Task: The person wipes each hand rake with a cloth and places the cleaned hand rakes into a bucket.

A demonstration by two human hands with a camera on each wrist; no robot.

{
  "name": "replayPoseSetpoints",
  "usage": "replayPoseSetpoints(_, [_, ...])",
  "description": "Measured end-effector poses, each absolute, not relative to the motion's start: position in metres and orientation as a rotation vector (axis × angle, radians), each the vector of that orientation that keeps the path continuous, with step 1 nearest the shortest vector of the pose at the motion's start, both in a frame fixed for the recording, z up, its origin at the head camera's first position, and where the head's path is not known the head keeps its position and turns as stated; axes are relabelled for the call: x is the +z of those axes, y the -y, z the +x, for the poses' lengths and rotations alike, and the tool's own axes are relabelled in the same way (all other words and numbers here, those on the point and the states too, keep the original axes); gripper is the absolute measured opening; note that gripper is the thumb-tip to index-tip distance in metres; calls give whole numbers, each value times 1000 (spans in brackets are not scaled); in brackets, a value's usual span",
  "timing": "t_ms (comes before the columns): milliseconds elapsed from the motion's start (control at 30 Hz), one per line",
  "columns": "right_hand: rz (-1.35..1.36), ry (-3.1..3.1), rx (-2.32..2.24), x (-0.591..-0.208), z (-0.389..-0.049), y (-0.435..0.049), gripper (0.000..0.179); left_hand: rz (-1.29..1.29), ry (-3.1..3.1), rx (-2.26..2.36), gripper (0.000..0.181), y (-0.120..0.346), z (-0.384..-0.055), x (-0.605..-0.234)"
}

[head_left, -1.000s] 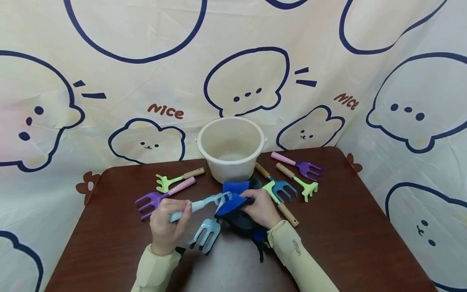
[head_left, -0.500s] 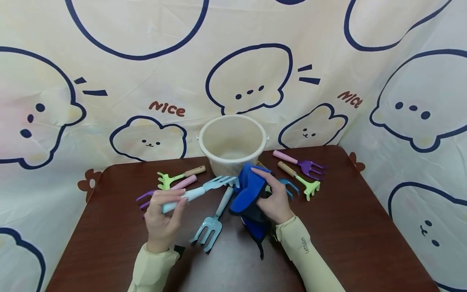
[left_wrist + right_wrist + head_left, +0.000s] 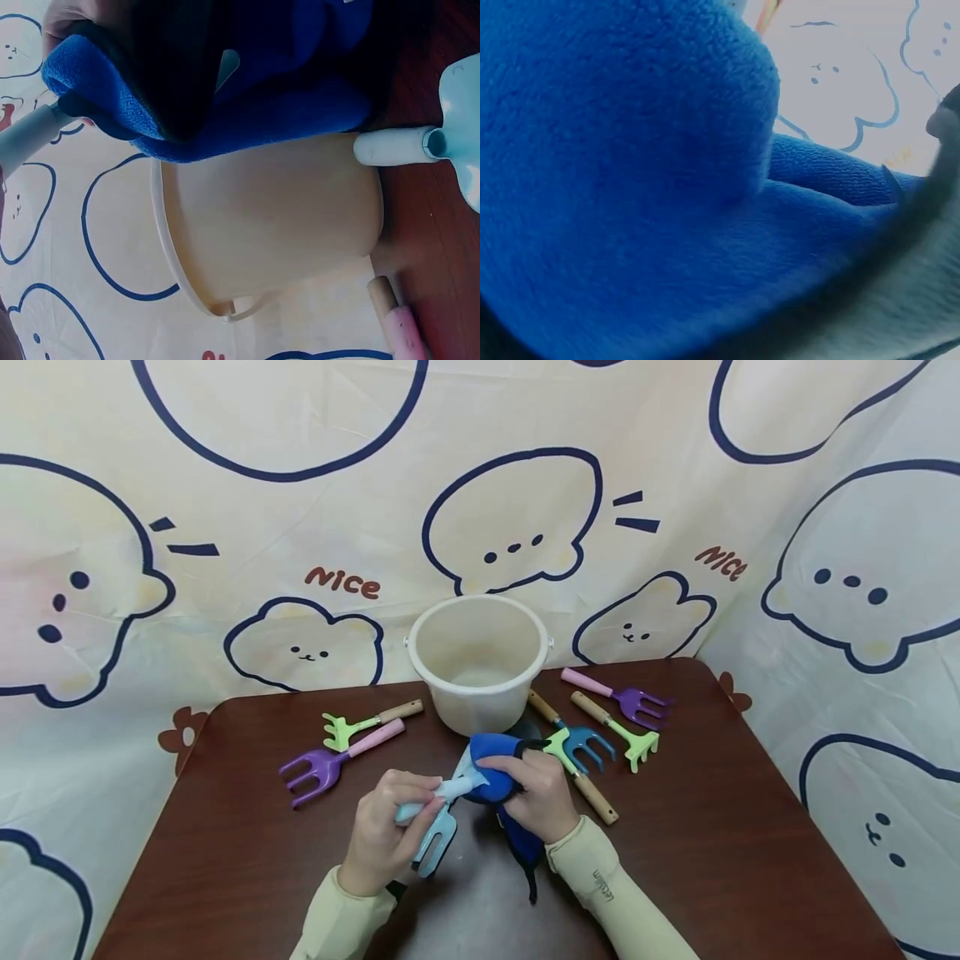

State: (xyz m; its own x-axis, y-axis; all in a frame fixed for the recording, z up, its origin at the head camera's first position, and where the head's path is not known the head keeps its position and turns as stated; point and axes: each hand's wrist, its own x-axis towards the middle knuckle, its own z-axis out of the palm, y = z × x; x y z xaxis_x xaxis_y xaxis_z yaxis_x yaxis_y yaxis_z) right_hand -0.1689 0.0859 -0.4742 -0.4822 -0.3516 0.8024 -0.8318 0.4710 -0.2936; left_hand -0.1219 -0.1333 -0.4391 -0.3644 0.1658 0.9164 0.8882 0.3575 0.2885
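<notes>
In the head view, my left hand (image 3: 386, 831) pinches the pale handle of a light blue hand rake (image 3: 453, 789). My right hand (image 3: 540, 793) grips a blue cloth (image 3: 495, 747) with dark edging, folded over the rake's head, so the tines are mostly hidden. Plush blue cloth (image 3: 630, 150) fills much of the right wrist view. From the left wrist, the rake's handle (image 3: 30, 139) runs up to the cloth (image 3: 105, 82). A second light blue tool, a hand fork (image 3: 437, 843), lies on the table beneath the hands, partly covered by them.
A white bucket (image 3: 480, 691) stands at the back of the brown table (image 3: 712, 843). To its left lie a green rake (image 3: 341, 731) and a purple fork (image 3: 322, 770). On the right are a blue fork (image 3: 585, 742), another purple fork (image 3: 637, 703) and green rakes (image 3: 637, 745).
The cloth has come down from in front of the bucket and now covers the rake's tines, which were bare half a second ago. My left hand has shifted right and nearer to me.
</notes>
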Motion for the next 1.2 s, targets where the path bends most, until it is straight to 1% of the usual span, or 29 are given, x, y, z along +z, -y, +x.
replayPoseSetpoints(733, [913, 2085, 928, -481, -177, -92, 37, -910, 1773, -950, 33, 136, -121, -439])
replayPoseSetpoints(900, [786, 2100, 978, -484, -180, -94, 37, -904, 1722, -953, 34, 138, -122, -438])
replayPoseSetpoints(1100, [571, 2168, 1198, -483, -177, -90, 40, -905, 1679, -952, 34, 139, -124, -437])
replayPoseSetpoints(1200, [453, 2167, 1301, -482, -177, -87, 39, -905, 1680, -949, 34, 138, -123, -438])
